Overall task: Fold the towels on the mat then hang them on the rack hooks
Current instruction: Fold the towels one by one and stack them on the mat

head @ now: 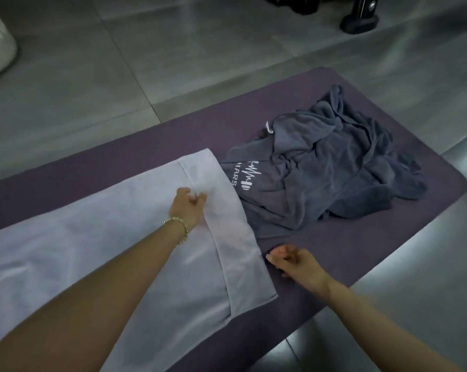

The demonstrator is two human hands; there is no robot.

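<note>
The left hand [188,208] is on the pale towel [92,251] near its right end. Its fingers are curled at the cloth, but blur hides whether they pinch it, so I cannot tell. The right hand [297,263] is over bare mat [388,237], just beside the towel's right edge, with fingers loosely curled and holding nothing.

The towel should be light, soft and limp, with no stiffness to carry a fold. It will likely sag and drag unless lifted at two points. The best holds look like the two corners of the hem [235,237] at the right end, one per hand.

It is a pale lilac-white, spread long and nearly flat from the near left across the mat, with few creases. The grey towel [321,170] lies to the far right as a crumpled heap with white lettering, its edge meeting the pale towel's far right corner. No rack hooks show.
</note>
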